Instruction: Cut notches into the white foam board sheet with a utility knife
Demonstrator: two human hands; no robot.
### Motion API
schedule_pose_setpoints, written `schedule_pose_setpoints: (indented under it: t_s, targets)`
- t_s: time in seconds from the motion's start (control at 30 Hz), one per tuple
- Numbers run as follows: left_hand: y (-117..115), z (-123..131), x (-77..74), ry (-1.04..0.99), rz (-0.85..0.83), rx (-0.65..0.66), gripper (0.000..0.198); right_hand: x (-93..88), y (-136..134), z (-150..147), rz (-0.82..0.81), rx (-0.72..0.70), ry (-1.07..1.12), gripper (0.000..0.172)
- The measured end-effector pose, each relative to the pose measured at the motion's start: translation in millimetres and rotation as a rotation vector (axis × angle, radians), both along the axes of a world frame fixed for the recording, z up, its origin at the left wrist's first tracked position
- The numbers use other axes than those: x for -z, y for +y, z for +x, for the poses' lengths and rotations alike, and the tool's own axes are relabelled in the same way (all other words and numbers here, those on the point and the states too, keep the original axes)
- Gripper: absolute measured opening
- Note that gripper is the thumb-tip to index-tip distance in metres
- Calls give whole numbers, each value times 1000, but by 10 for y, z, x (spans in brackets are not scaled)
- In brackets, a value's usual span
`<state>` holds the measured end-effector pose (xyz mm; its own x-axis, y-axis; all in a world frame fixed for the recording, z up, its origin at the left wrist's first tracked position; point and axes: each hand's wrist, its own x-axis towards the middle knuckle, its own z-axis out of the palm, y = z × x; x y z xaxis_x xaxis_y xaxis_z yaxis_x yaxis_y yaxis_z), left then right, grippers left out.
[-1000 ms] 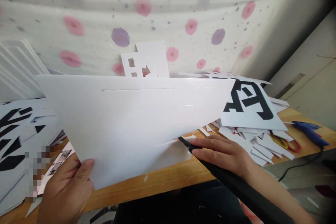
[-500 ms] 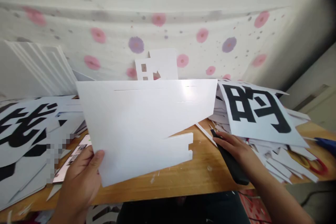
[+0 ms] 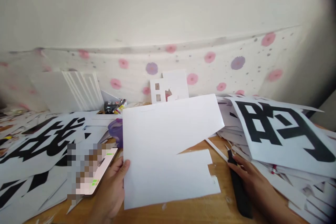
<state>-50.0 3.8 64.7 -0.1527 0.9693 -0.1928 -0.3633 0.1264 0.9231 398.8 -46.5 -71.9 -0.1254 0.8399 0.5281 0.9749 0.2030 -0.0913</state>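
Observation:
My left hand (image 3: 114,182) is closed on the left edge of a white board (image 3: 157,140), pinching it between thumb and fingers. The board is tilted up over the table, with an angled cut and notches along its right side. On the right, my right hand (image 3: 248,171) has its fingers around the front of a black-handled craft knife (image 3: 239,189). The knife's thin tip points away from me, beside a narrow white strip (image 3: 216,149). Behind the board stands a white cut-out piece (image 3: 174,80) with square openings.
Left of the board lie a lit phone (image 3: 101,173), a purple container (image 3: 116,131) and sheets with black characters (image 3: 52,140). A printed sheet (image 3: 285,129) tops a pile of white scraps at right. A flowered cloth (image 3: 131,73) hangs behind the wooden table (image 3: 183,213).
The board has come down lower and tilted, its surface now matte instead of glaring. The view has shifted upward and left, showing the purple container. My right hand stays at the knife.

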Motion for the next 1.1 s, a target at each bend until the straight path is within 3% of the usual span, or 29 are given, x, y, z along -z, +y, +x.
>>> schedule_pose_setpoints:
  t_s: [0.17, 0.3, 0.4, 0.47, 0.53, 0.67, 0.87, 1.0, 1.1]
  targets:
    - [53, 43, 19, -19, -44, 43, 63, -67, -2, -73, -1, 41, 155, 45]
    - [89, 69, 50, -14, -98, 94, 63, -438, -151, -350, 134, 85, 579, 32]
    - [121, 86, 75, 0, -142, 116, 66, -755, -230, -675, -103, -55, 974, 37]
    - [143, 98, 92, 0, -146, 145, 66, -869, -228, -869, -262, -174, 1179, 47]
    - [163, 115, 104, -4, -127, 187, 63, -888, -191, -1005, -358, -217, 1312, 53]
    - [200, 164, 87, 24, -112, 235, 59, -829, -116, -1144, -417, -196, 1375, 46]
    - [319, 44, -20, -8, -59, 243, 74, -948, -139, -1250, -475, -91, 1613, 45]
    - [346, -40, 78, -123, 12, 134, 67, -926, -104, -1259, -318, 9, 1793, 45]
    - [207, 163, 225, -181, -23, 224, 75, -820, -63, -1316, -204, -23, 1715, 44]
